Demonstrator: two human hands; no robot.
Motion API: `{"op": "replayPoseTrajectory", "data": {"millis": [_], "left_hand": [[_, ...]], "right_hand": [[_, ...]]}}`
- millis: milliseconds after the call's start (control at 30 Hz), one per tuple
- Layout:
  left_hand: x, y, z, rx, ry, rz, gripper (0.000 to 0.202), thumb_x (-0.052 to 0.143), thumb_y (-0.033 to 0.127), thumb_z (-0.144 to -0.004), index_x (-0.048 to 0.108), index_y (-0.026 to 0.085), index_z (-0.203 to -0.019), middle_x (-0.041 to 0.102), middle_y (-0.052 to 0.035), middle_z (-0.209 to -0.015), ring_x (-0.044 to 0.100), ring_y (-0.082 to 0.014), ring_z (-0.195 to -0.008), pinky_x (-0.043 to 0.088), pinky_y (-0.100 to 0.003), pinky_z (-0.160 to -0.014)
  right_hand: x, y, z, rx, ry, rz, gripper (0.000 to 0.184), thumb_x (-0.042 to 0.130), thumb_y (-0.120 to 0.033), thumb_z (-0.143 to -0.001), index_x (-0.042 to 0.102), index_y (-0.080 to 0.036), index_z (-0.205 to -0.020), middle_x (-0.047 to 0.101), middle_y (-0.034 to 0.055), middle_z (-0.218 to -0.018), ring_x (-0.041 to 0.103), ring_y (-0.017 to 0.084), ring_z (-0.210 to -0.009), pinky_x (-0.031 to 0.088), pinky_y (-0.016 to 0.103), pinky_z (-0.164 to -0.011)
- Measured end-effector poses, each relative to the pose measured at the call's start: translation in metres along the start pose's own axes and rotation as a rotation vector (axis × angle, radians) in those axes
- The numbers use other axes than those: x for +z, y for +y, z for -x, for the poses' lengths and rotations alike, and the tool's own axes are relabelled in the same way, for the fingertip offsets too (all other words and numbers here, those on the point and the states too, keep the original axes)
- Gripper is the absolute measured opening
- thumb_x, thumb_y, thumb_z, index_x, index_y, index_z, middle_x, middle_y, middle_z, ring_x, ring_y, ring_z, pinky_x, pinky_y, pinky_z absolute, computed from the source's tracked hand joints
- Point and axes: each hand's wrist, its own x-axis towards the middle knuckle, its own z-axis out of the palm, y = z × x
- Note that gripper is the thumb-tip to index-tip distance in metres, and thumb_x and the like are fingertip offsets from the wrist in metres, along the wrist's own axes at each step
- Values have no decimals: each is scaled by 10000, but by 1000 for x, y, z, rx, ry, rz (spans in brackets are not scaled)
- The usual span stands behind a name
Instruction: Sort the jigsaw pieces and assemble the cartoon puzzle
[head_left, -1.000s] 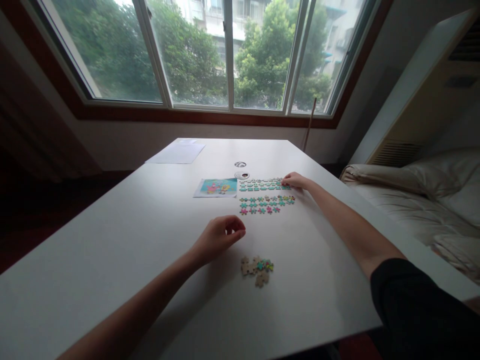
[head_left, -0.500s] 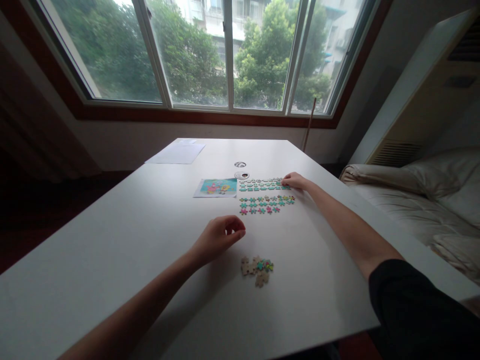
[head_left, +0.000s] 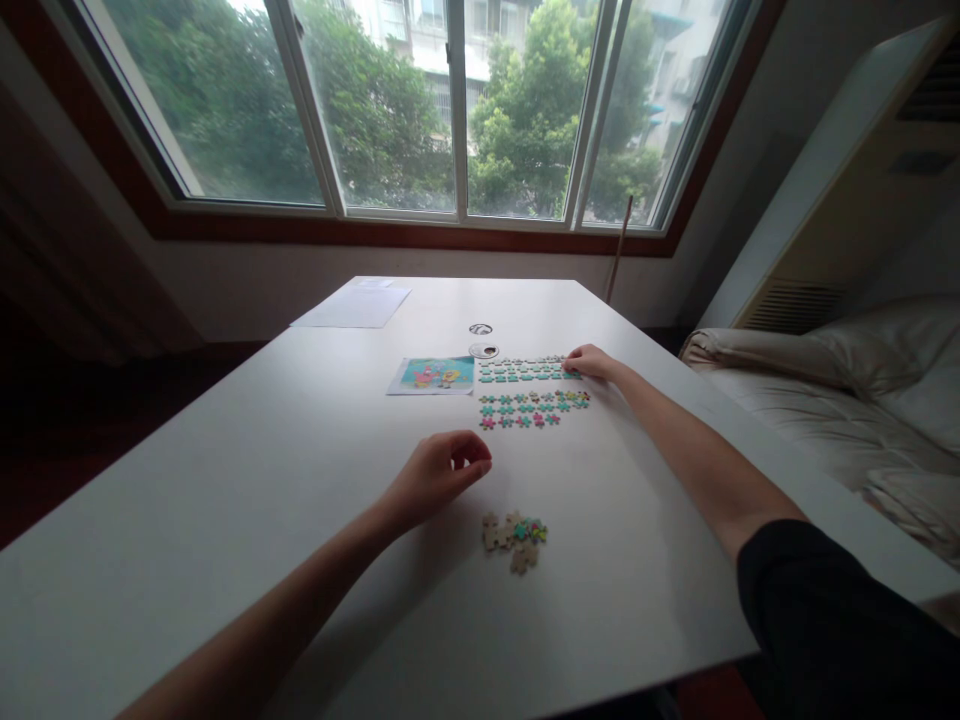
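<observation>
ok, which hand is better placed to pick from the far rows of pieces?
Right hand: it rests at the end of the rows of pieces. The left hand lies curled nearer, by the joined cluster.

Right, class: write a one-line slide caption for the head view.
Right hand touches laid-out puzzle rows; left hand rests curled on the table near a joined cluster.

A wide window (head_left: 457, 110) with white frames and a reddish-brown surround fills the far wall, letting in soft grey daylight from green trees (head_left: 525, 130) and pale buildings outside. A long white table (head_left: 225, 480) runs toward it over a dark floor (head_left: 82, 430). To the right, a tall cream cabinet (head_left: 847, 190) stands beside rumpled cream bedding (head_left: 847, 380).
</observation>
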Motion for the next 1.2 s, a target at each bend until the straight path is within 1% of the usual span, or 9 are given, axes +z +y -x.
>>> {"op": "replayPoseTrajectory", "data": {"millis": [167,300,467,533,600,733,900,1100,1200], "left_hand": [[-2,-2,0,8,-14,-18,131,546,265,-740,627,161,-733,596,6,-615,496,-114,-560,368,-212,-527],[-2,0,2,37,-85,-30,128,561,261,-746,646,165,-756,596,4,-614,504,-116,-561,370,-209,-524],[3,16,12,216,-311,-123,136,585,268,-771,668,190,-846,621,-10,-720,539,-125,-639,409,-213,-606],[7,24,16,276,-348,-186,169,613,281,-757,659,210,-904,621,-14,-811,550,-140,-709,417,-223,-649],[13,30,19,276,-358,-235,211,634,291,-744,651,221,-942,615,-18,-864,560,-157,-766,422,-232,-682],[26,33,21,236,-321,-324,223,613,276,-765,649,228,-979,607,-29,-927,570,-170,-786,423,-249,-692],[36,28,21,235,-255,-315,183,600,239,-759,667,231,-929,599,-35,-914,565,-183,-822,424,-266,-731],[37,26,20,252,-224,-59,108,601,141,-714,656,180,-798,593,-26,-846,534,-140,-755,414,-224,-688],[35,24,16,146,-135,126,49,593,198,-740,629,166,-748,587,-1,-714,487,-113,-635,386,-212,-595]], "right_hand": [[-3,-7,12,-26,54,21,216,597,-293,-691,695,-108,-745,617,36,-593,498,105,-528,350,211,-505],[-5,-25,34,-128,138,31,236,572,-310,-732,672,-108,-801,631,54,-696,513,113,-599,357,220,-557],[1,-59,92,-356,98,10,192,574,-327,-747,651,-157,-788,610,6,-686,499,92,-603,357,203,-572],[6,-69,121,-529,25,-34,169,555,-298,-764,637,-150,-759,584,-1,-634,483,89,-570,353,205,-552],[10,-75,148,-613,-43,-60,144,550,-275,-769,625,-153,-751,575,-4,-628,487,88,-568,353,205,-547],[15,-72,183,-671,-106,-92,115,545,-253,-778,603,-160,-743,561,-10,-627,489,88,-575,359,206,-551],[23,-63,189,-644,-76,-127,107,546,-246,-778,598,-159,-742,541,-13,-614,477,90,-571,356,209,-544],[25,-67,192,-633,-63,-189,89,549,-229,-772,593,-156,-745,524,-20,-601,465,86,-561,358,204,-538],[25,-71,198,-630,-60,-223,96,552,-237,-773,591,-156,-739,523,-22,-591,460,83,-553,357,200,-529]]}}
